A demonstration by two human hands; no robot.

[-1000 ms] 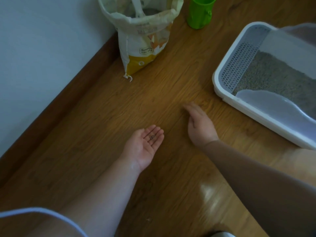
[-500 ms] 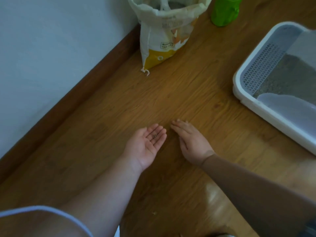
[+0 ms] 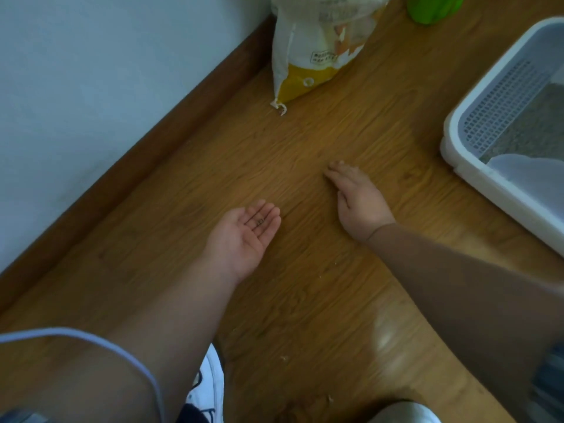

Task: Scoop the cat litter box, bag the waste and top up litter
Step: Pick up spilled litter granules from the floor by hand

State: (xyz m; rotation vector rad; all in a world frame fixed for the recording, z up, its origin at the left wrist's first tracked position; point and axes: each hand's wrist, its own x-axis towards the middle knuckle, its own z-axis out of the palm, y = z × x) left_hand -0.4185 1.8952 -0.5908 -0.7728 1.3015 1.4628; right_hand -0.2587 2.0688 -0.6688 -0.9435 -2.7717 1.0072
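- Step, my read: tidying stray grains off the floor around the box, not scooping or topping up right now.
- Left hand (image 3: 244, 236): palm up, low over the floor (image 3: 305, 141), fingers straight and together, slightly cupped. A few dark litter grains (image 3: 259, 221) sit on the fingers. Nothing gripped.
- Right hand (image 3: 357, 199): palm down, fingers straight and flat against the floor, tips pointing at the wall side. Holds nothing; looks set to sweep.
- The two hands are near each other but apart, bare floor between them.
- Litter box (image 3: 457, 141): right edge of view, well apart from both hands. Grey litter (image 3: 531, 129) inside, grid panel at the near end, a translucent plastic piece (image 3: 534, 175) over the front; can't tell what it is.
- Litter bag (image 3: 311, 56) stands by the skirting board at the top, green cup (image 3: 433, 9) just past it. No waste bag or scoop in view.
- Pale crumbs (image 3: 284, 358) lie on the floor nearer the person, by the shoe (image 3: 210, 389).
- Next move calls for: drag the right hand across to the left palm's edge, keep the left palm level so grains don't roll off, then collect the near crumbs and dump the lot.
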